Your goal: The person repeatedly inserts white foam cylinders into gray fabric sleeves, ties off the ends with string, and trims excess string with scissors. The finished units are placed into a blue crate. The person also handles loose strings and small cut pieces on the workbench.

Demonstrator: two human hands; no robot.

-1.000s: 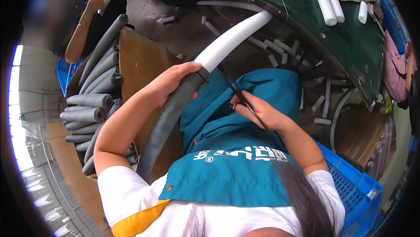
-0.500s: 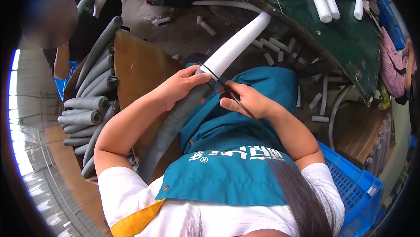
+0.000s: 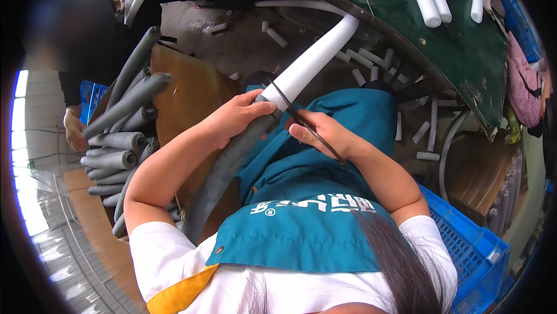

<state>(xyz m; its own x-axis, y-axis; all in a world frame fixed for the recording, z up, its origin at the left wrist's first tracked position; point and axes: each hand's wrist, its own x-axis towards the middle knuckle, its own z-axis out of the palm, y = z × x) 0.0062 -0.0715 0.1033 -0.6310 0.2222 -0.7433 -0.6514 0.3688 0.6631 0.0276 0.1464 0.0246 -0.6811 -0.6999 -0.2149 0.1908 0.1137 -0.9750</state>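
Observation:
A long white tube (image 3: 316, 59), smooth like foam, slants across my lap, its far end at the edge of the green table. A grey sleeve (image 3: 223, 169) covers its near part and runs back under my left arm. My left hand (image 3: 241, 114) is wrapped round the sleeve near its upper edge, thumb on top. In my right hand (image 3: 322, 131) is a long thin dark tool (image 3: 316, 134), its slim tip lying across the white tube just above the sleeve's edge. Whether the tool is scissors or something else I cannot make out.
Several grey rolls (image 3: 110, 157) are stacked in a cardboard box (image 3: 185, 82) at my left, beside a co-worker's hand (image 3: 74, 131). The green table (image 3: 458, 59) carries white tubes (image 3: 423, 1). White offcuts (image 3: 420, 132) litter the floor. A blue crate (image 3: 464, 244) stands at right.
The tool's tip has shifted slightly up against the white tube. My left hand has barely moved. At left, the co-worker's arm has lowered, and a grey roll now lies across the stack.

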